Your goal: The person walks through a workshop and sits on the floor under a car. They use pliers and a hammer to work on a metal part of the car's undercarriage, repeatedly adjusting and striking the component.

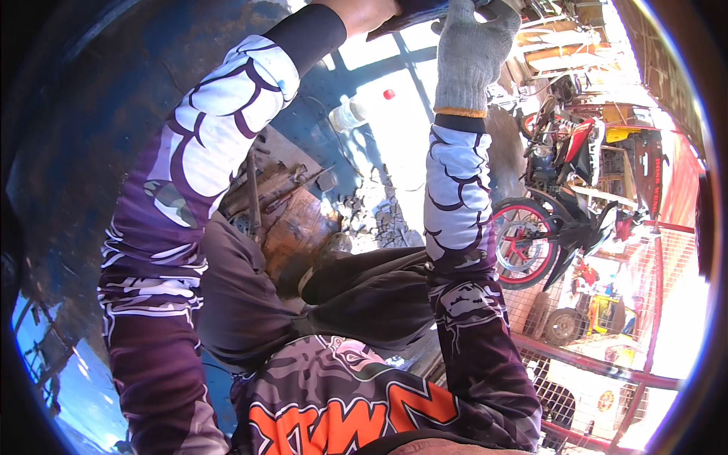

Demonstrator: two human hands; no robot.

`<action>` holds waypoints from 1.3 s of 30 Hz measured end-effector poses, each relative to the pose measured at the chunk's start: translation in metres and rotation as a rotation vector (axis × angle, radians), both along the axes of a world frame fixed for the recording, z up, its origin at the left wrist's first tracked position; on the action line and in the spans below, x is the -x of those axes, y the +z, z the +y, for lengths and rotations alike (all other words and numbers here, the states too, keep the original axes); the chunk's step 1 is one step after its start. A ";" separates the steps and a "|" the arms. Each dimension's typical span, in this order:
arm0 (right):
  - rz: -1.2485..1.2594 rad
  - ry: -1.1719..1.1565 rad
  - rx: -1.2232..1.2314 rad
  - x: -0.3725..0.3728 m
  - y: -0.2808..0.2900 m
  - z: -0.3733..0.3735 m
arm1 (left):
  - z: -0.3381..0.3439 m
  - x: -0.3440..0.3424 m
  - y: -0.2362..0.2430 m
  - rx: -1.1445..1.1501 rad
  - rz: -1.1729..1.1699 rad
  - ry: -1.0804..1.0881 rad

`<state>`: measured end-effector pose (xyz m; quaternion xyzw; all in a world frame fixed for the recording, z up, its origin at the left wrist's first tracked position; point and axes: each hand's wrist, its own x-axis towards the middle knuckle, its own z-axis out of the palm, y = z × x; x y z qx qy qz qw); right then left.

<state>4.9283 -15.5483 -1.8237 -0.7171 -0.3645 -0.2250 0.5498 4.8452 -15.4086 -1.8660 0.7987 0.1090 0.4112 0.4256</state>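
Observation:
Both my arms, in patterned long sleeves, stretch forward to the top edge of the view. My left hand (365, 12) is bare, and only its wrist and back show; the fingers are hidden or cut off. Close against it is a dark, flat-edged object (409, 15), mostly outside the picture, whose kind I cannot make out. My right hand (472, 57) wears a grey knit glove with an orange cuff. Its fingers curl at the top edge, near the dark object's right end, and what they close on is not clear.
A large dark-blue surface (83, 114) curves along the left. Ahead of my knees lie wood scraps (262, 189) and a clear bottle (349, 115). To the right stand a motorcycle with a red-rimmed wheel (523, 243), a red motorcycle (572, 144) and a red-framed mesh fence (599, 362).

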 end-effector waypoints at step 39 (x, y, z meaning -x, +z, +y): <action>-0.152 0.007 0.060 -0.001 0.001 0.001 | -0.011 0.005 -0.016 0.182 -0.129 0.034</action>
